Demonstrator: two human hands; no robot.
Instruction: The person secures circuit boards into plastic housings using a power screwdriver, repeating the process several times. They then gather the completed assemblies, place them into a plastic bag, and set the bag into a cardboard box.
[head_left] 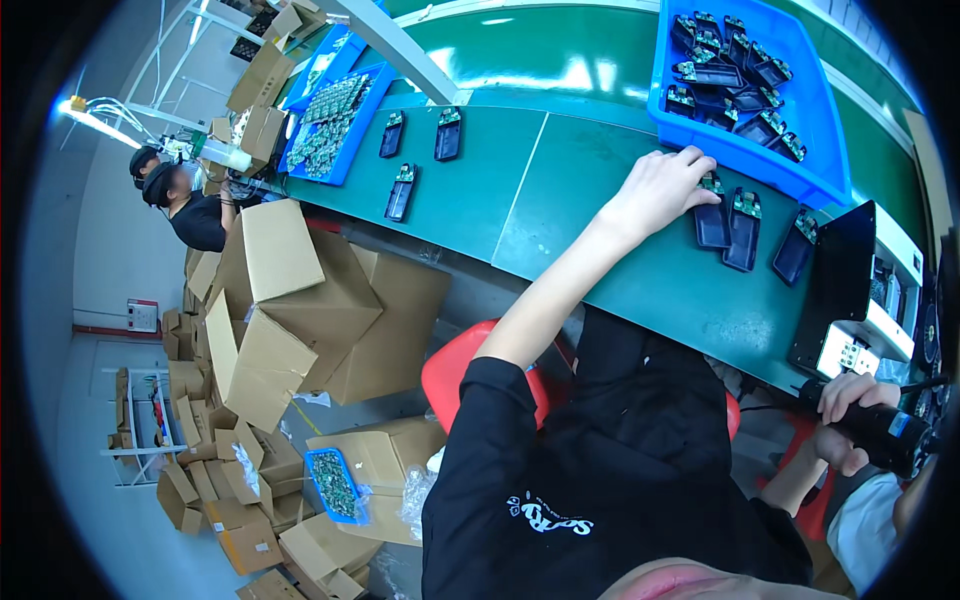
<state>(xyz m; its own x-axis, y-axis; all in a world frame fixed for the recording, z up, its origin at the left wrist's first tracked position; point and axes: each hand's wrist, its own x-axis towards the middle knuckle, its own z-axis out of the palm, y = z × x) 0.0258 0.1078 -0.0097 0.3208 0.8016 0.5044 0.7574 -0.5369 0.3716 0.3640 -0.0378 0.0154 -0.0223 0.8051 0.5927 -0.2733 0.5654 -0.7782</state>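
Observation:
My left hand [664, 190] reaches over the green workbench [600, 240]. Its thumb and fingers close on the top end of a black plastic housing [711, 226] with a green circuit board in it. Right beside that one lie two similar housings, a middle one [742, 232] and a tilted one [796, 248]. At the lower right, my right hand [848, 408] wraps round a black cylindrical power tool [890, 432] with a cord; its working tip cannot be made out.
A blue bin [835, 150] of housings stands beyond my left hand. Near the bench's right end is a black-and-white device [850, 300]. Three housings and a blue tray [375, 120] of circuit boards lie farther left. Cardboard boxes [290, 300] crowd the left; people work nearby.

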